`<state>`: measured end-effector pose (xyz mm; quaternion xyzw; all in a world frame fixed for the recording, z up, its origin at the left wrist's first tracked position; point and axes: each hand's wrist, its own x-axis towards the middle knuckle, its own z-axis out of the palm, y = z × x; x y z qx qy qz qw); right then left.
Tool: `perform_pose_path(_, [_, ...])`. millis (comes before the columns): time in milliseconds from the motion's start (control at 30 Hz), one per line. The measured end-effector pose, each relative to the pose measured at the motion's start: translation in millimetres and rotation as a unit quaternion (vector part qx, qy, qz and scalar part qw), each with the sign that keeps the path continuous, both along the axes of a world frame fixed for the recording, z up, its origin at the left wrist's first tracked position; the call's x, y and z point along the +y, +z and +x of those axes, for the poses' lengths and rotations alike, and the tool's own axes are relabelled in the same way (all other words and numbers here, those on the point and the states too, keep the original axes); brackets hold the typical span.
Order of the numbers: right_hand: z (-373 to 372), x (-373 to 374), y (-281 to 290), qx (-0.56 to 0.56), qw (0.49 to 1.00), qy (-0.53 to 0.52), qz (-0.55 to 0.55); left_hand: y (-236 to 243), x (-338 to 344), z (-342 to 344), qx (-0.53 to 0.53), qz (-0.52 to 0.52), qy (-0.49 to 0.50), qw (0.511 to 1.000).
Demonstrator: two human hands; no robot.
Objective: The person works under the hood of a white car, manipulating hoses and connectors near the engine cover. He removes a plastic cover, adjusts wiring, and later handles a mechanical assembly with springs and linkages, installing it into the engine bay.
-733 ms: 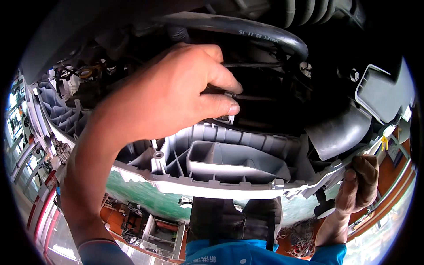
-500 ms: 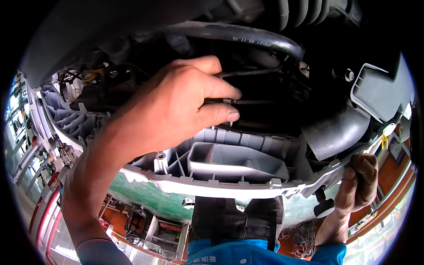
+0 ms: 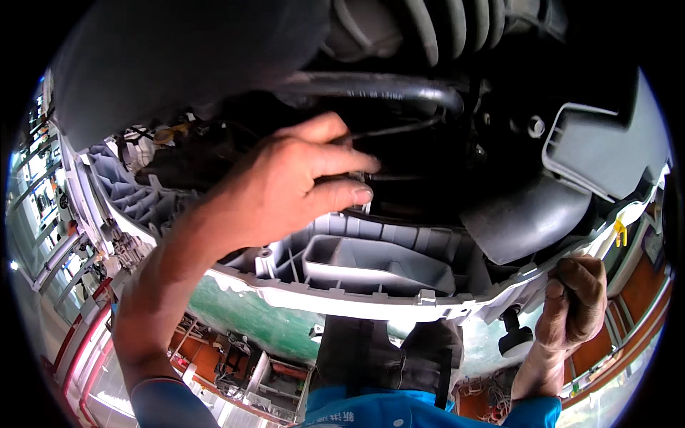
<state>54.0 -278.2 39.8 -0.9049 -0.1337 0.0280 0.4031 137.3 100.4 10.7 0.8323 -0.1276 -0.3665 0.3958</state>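
Observation:
My left hand (image 3: 285,182) reaches over the front panel (image 3: 357,298) into the dark engine bay, below a black rubber hose (image 3: 364,87). Its thumb and fingers close in a pinch around a small part near the panel's inner edge; dark gaps and the fingers hide what it is. Curled closed, my right hand (image 3: 574,303) rests by the panel's outer edge at the right. Whatever its fingers hold, if anything, does not show. Just left of it, a black knob-ended piece (image 3: 515,335) hangs under the panel.
A wide black air duct (image 3: 531,221) and a grey plastic box (image 3: 603,153) sit at the right of the bay. Ribbed hose (image 3: 457,28) crosses the top. A dark rounded cover (image 3: 193,64) overhangs the upper left. A yellow clip (image 3: 620,232) hangs at the right edge.
The view has shifted slightly, so the bay appears a little lower. My left hand keeps its pinch at about the same place, and my right hand stays curled by the panel edge.

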Motion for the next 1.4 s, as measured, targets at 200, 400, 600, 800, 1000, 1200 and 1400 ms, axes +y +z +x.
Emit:
perform_pose_path(200, [0.8, 3.7, -0.4, -0.009, 1.000, -0.016, 0.004, 3.3, 7.3, 14.1, 0.095, -0.013, -0.029, 0.995])
perform_pose_path(400, [4.4, 3.7, 4.9, 0.006, 1.000, -0.014, -0.003, 8.2, 19.3, 10.5, -0.070, -0.012, -0.024, 0.997])
perform_pose_path(600, [19.7, 20.4, 35.9, 0.030, 0.998, -0.005, -0.050, 18.8, 25.9, -5.9, -0.136, -0.009, -0.047, 0.990])
perform_pose_path(800, [72.4, 72.5, 58.5, -0.027, 0.976, 0.140, -0.165, 15.8, 29.7, 3.4, -0.049, 0.003, -0.098, 0.994])
perform_pose_path(1000, [111.5, 138.1, 16.5, -0.009, 0.923, 0.344, -0.171, 23.8, 27.3, 2.9, -0.147, 0.010, -0.041, 0.988])
perform_pose_path(1200, [132.0, 156.1, 17.4, 0.167, 0.891, 0.363, -0.213, 26.5, 32.8, 10.0, -0.302, 0.022, -0.055, 0.951])
perform_pose_path(1400, [137.0, 154.5, 15.1, 0.215, 0.889, 0.370, -0.160, 31.0, 29.0, 12.5, -0.302, 0.029, -0.037, 0.952])
